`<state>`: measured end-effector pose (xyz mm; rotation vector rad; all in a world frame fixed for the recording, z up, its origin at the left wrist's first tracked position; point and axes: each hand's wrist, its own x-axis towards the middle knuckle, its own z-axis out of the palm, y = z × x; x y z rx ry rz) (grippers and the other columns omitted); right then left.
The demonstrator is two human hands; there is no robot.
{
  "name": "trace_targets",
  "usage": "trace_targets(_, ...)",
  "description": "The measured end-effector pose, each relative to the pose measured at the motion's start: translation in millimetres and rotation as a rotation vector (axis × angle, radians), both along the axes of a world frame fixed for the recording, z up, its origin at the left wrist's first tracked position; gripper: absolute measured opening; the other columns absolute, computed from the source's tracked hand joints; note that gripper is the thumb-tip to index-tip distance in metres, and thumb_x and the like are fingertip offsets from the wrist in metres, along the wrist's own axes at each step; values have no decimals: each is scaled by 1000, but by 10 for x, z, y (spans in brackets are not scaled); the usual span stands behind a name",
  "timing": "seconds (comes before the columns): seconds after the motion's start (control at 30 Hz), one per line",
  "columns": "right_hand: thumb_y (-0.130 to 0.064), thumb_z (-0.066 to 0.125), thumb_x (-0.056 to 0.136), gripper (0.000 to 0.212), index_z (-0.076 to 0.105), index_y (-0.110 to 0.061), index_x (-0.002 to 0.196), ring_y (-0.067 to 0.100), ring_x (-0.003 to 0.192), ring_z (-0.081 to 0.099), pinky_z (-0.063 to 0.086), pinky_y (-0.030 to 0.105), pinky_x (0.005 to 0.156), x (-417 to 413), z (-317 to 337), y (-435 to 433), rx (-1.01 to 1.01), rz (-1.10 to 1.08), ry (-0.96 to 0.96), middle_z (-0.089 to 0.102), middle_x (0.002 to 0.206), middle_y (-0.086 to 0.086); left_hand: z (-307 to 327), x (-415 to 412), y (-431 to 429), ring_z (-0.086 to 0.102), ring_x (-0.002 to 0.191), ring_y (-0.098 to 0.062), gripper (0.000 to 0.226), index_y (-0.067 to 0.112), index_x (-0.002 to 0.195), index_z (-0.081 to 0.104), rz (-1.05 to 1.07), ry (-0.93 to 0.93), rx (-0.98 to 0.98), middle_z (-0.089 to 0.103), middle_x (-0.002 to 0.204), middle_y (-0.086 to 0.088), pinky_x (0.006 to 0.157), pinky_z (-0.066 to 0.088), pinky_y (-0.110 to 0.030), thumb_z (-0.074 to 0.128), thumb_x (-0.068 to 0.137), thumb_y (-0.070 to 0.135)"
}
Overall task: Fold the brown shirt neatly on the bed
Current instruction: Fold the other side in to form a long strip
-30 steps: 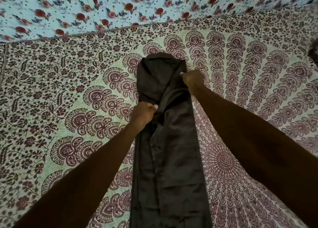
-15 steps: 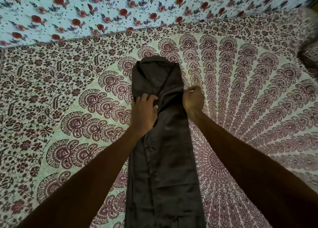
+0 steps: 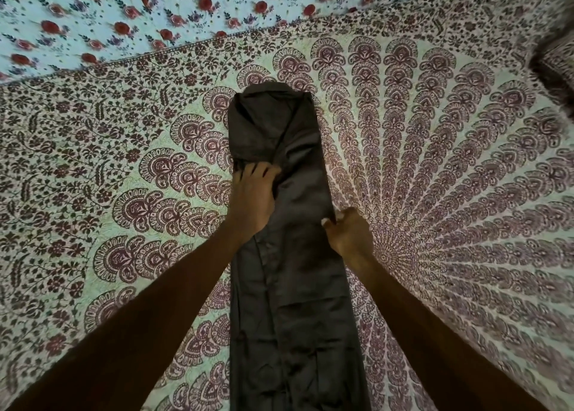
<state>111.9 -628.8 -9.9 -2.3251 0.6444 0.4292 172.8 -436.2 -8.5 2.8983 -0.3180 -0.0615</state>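
The brown shirt [image 3: 295, 286] lies on the bed as a long narrow strip, folded lengthwise, its collar end far from me and its hem running off the bottom of the view. My left hand [image 3: 253, 199] rests flat on the shirt's left part below the collar, fingers spread and pressing the cloth. My right hand [image 3: 349, 235] is at the shirt's right edge, about halfway along, fingers curled and pinching the edge of the fabric.
The bed wears a patterned mandala sheet [image 3: 450, 177] in maroon on pale green. A light blue floral sheet [image 3: 155, 13] lies along the far side. A dark patterned bundle [image 3: 556, 66] sits at the far right edge.
My right hand has slid down the shirt's right edge toward me, from near the collar to the middle. My left hand has opened flat and moved up toward the collar.
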Motion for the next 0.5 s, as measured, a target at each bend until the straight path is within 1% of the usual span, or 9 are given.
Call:
trace_targets(0.07, -34, 66, 87, 36, 59, -5, 107, 33, 105, 62, 46, 33, 83, -222, -25, -59, 0, -14, 39, 66, 109, 14, -77, -98, 9, 45, 124, -28, 42, 19, 133, 51, -63, 21, 90, 54, 134, -2, 98, 34, -44, 41, 92, 23)
trace_targets(0.1, -35, 67, 86, 35, 61, -6, 104, 33, 103, 63, 46, 33, 82, -317, -39, -84, 4, -19, 56, 67, 106, 13, -111, -140, 14, 43, 128, -28, 43, 18, 137, 47, -75, 45, 124, 53, 137, -2, 101, 34, -45, 43, 94, 25)
trace_targets(0.17, -36, 70, 83, 32, 65, -7, 97, 32, 99, 65, 48, 33, 82, -476, -56, -116, 11, -26, 74, 69, 101, 13, -135, -205, 6, 38, 135, -29, 49, 16, 144, 39, -61, 93, 143, 49, 142, -4, 105, 30, -47, 43, 98, 32)
trace_targets(0.23, -36, 72, 81, 28, 69, -11, 92, 32, 96, 66, 52, 34, 81, -570, -38, -131, -2, -47, 85, 71, 99, 13, -118, -219, -17, 34, 138, -30, 53, 15, 148, 32, -30, 123, 108, 46, 144, -6, 108, 26, -48, 41, 99, 35)
trace_targets(0.3, -36, 73, 80, 23, 72, -15, 87, 31, 94, 68, 51, 31, 77, -638, -14, -137, -7, -70, 99, 72, 97, 13, -78, -220, -52, 31, 140, -30, 55, 16, 150, 26, 5, 148, 66, 43, 146, -8, 110, 23, -48, 38, 100, 36)
trace_targets(0.37, -37, 73, 80, 22, 72, -15, 84, 32, 95, 68, 48, 29, 75, -719, 1, -135, -25, -69, 107, 72, 97, 13, -49, -210, -72, 31, 141, -30, 57, 17, 151, 22, 28, 171, 42, 42, 147, -12, 110, 23, -47, 36, 101, 39)
trace_targets(0.43, -37, 74, 80, 22, 72, -15, 83, 31, 96, 68, 49, 29, 76, -843, -17, -139, -33, -59, 115, 72, 97, 13, -38, -208, -74, 31, 140, -31, 59, 17, 152, 21, 48, 201, 25, 41, 147, -16, 110, 23, -48, 35, 100, 43)
trace_targets(0.5, -37, 74, 81, 23, 72, -14, 85, 31, 96, 68, 47, 28, 74, -996, -32, -145, -43, -41, 140, 72, 98, 12, -34, -202, -73, 30, 141, -31, 61, 18, 152, 19, 59, 243, 16, 40, 148, -17, 111, 21, -49, 35, 100, 45)
